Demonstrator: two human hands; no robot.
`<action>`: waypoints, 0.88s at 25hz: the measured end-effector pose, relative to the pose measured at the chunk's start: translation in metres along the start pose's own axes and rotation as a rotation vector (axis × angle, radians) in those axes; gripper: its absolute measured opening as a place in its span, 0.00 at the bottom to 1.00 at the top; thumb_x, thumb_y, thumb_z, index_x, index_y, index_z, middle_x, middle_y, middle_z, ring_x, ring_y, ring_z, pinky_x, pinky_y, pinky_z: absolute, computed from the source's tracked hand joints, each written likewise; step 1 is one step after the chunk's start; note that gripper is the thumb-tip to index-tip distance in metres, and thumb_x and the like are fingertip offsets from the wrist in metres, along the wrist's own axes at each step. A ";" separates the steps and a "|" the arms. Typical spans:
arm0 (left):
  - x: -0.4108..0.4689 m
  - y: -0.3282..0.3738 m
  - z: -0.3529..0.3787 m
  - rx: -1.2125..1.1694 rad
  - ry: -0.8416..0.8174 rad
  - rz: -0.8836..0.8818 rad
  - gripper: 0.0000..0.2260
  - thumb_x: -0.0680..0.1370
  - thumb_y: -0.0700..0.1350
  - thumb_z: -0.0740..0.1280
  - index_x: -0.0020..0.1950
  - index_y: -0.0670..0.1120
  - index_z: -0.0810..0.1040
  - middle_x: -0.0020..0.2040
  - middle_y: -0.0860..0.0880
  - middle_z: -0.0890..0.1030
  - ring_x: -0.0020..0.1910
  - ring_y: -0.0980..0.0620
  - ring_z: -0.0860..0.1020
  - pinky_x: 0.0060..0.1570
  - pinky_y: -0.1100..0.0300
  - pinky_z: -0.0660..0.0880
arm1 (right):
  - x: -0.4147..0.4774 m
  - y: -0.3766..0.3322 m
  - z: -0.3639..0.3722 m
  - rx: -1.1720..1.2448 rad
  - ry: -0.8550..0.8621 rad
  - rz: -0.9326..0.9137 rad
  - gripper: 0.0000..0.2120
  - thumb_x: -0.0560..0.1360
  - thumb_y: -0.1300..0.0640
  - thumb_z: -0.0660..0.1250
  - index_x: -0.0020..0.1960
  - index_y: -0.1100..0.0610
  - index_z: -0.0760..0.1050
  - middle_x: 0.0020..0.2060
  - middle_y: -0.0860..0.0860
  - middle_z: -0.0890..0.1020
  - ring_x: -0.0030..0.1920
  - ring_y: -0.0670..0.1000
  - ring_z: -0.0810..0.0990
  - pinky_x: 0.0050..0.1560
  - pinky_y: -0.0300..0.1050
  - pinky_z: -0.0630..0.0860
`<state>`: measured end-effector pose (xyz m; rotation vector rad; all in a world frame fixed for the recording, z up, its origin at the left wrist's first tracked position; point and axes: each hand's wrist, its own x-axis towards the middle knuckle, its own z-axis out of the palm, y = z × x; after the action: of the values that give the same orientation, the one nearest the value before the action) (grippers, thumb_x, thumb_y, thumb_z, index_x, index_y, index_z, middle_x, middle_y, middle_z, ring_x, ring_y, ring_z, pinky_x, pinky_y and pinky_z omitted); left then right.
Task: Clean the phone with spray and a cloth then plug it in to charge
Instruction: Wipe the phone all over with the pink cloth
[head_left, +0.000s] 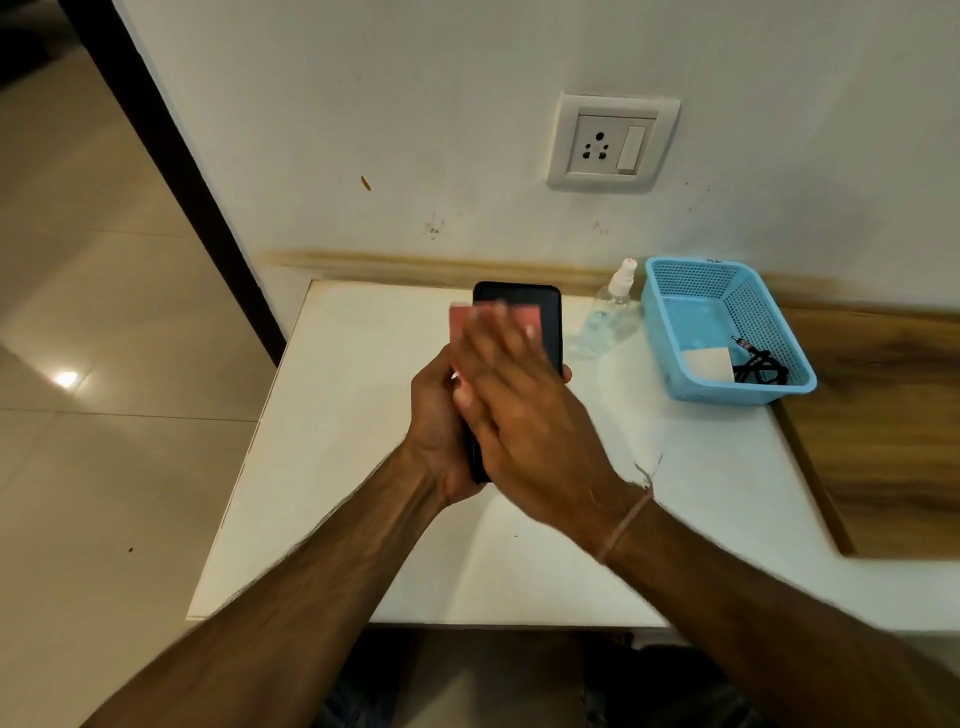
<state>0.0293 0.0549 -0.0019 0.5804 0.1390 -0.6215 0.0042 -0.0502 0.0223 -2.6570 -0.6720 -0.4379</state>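
Note:
I hold a black phone (545, 312) upright above the white table (363, 493). My left hand (436, 431) grips its lower half from the left side and behind. My right hand (519, 405) lies flat across the screen, fingers straight and blurred, pressing a pink cloth (462, 319) against the glass. The cloth shows above and left of my fingertips. A clear spray bottle (610, 312) with a white nozzle stands on the table to the right of the phone.
A light blue basket (675, 291) stands at the back right, holding a white charger block (707, 364) and a black cable (761, 369). A wall socket (610, 143) with a switch sits above the table. Wooden surface at the right, tiled floor at the left.

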 end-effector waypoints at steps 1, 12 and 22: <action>0.000 0.001 -0.001 -0.014 -0.014 0.003 0.32 0.78 0.64 0.58 0.71 0.40 0.74 0.62 0.39 0.79 0.59 0.40 0.79 0.66 0.47 0.69 | -0.018 -0.003 0.003 0.012 -0.012 -0.042 0.23 0.82 0.55 0.55 0.75 0.59 0.62 0.76 0.54 0.63 0.77 0.54 0.57 0.74 0.59 0.60; 0.001 0.002 0.000 0.073 0.070 -0.037 0.27 0.74 0.65 0.65 0.63 0.47 0.83 0.61 0.43 0.83 0.58 0.41 0.82 0.57 0.45 0.79 | 0.029 0.011 -0.014 0.037 0.070 0.145 0.24 0.83 0.53 0.51 0.78 0.57 0.54 0.78 0.51 0.54 0.79 0.51 0.46 0.77 0.56 0.53; 0.007 -0.004 0.000 0.142 0.128 -0.021 0.26 0.75 0.67 0.64 0.56 0.47 0.85 0.51 0.44 0.85 0.49 0.43 0.84 0.53 0.49 0.80 | 0.008 0.021 -0.005 0.207 0.311 0.271 0.22 0.82 0.59 0.59 0.75 0.59 0.62 0.75 0.50 0.62 0.77 0.51 0.54 0.75 0.58 0.60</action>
<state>0.0330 0.0489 -0.0058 0.7571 0.2227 -0.6177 0.0205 -0.0662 0.0247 -2.3678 -0.2435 -0.6457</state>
